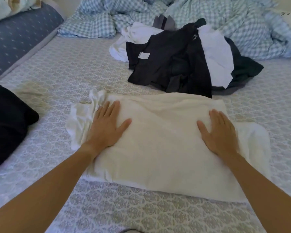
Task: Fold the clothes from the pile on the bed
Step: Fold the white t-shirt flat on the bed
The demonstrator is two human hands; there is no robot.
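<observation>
The fingers of the left hand (pixel 106 125) lay straight and close together, thumb spread out, flat on the cream shirt (pixel 161 142). The right hand (pixel 218 132) lay the same way on the shirt's right side, fingers straight, thumb out. Both palms pressed down on the cloth.

The cream shirt sat in the middle of the bed (pixel 74 68), near the person, with bunched white cloth poking out at its left and right ends. Just beyond it, to the far right, was the pile of clothes (pixel 180 61), black and white. 1 folded black garment (pixel 7 120) lay at the left. A checked blue blanket (pixel 208 12) was crumpled at the far side.
</observation>
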